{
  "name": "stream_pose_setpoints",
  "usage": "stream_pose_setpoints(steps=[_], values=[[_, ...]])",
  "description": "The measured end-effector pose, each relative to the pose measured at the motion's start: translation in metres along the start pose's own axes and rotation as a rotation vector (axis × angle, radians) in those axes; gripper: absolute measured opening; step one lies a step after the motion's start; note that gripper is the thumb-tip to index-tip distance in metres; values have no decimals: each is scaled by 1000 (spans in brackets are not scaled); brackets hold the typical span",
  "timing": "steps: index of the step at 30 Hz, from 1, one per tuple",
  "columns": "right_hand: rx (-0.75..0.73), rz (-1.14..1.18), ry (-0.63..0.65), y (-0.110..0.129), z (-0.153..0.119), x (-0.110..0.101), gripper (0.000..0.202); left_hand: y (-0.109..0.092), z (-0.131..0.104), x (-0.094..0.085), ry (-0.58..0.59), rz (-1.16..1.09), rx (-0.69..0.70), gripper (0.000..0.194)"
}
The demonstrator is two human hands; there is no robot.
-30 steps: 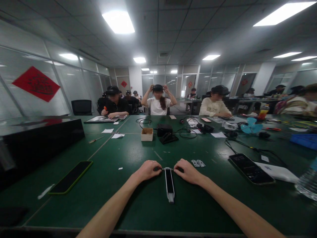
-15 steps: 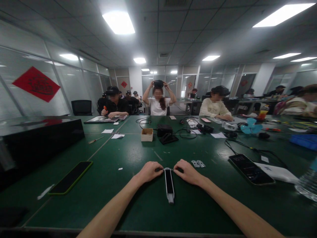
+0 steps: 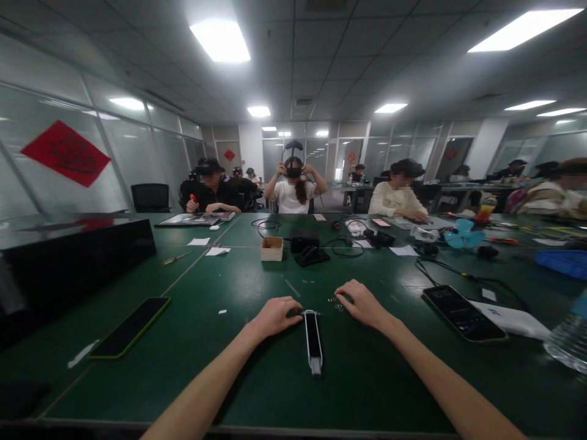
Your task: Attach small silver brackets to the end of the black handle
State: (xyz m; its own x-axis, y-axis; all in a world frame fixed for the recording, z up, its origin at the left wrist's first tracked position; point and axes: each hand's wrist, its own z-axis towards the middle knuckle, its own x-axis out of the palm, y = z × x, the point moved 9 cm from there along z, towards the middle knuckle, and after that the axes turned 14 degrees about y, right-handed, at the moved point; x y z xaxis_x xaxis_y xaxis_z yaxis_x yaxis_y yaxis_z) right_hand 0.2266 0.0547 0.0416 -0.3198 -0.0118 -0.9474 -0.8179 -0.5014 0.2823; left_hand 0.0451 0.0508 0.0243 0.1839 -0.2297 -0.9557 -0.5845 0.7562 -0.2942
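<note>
A slim strip [image 3: 313, 342] with a black middle, pale grey edging and a grey tip lies lengthwise on the green table. At its far end, a thin pin [image 3: 320, 314] juts out to the right. My left hand [image 3: 277, 316] is closed at the left side of that end, thumb and forefinger pinched at the pin; the exact contact is too small to see. To the right, my right hand [image 3: 362, 304] rests with bent fingers beside several tiny metal pieces [image 3: 338, 307]. Whether its fingertips hold a piece I cannot make out.
A green-edged phone [image 3: 131, 328] lies left, and another phone [image 3: 463, 313] lies right near a clear bottle [image 3: 571, 336]. Farther back are a small open box [image 3: 272, 249], black devices with cables [image 3: 312, 253] and a blue fan [image 3: 464, 235]. Several people sit across the table.
My right hand has left the strip's far end and moved right and away, uncovering the tiny metal pieces and covering the silver plates. My left hand and the strip stay put.
</note>
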Motion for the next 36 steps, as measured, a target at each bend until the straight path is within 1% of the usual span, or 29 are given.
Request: stream_pose_setpoints(steps=[3, 6, 10, 16, 22, 25, 27, 31, 36], values=[[41, -46, 11, -18, -2, -1, 26, -1, -2, -3, 6, 24, -25, 21], [55, -65, 91, -26, -2, 8, 24, -2, -3, -3, 11, 33, -35, 19], [51, -38, 187, -27, 0, 22, 25, -2, -2, -1, 15, 37, -35, 17], [64, -19, 213, -25, 1, 27, 24, -2, -2, -1, 15, 26, -39, 17], [127, -50, 210, -33, 4, 31, 17, -3, -1, 2, 18, 40, -41, 17], [179, -32, 208, -40, 4, 34, 15, -2, 0, 4, 25, 38, -44, 18], [184, -18, 192, -40, 3, 33, 14, -2, 0, 4, 25, 35, -39, 18], [142, 7, 136, -32, 2, 26, 14, -2, 0, 3, 22, 33, -38, 17], [67, 124, 67, -9, 2, 19, 17, 0, 0, 4, 7, 53, -54, 16]])
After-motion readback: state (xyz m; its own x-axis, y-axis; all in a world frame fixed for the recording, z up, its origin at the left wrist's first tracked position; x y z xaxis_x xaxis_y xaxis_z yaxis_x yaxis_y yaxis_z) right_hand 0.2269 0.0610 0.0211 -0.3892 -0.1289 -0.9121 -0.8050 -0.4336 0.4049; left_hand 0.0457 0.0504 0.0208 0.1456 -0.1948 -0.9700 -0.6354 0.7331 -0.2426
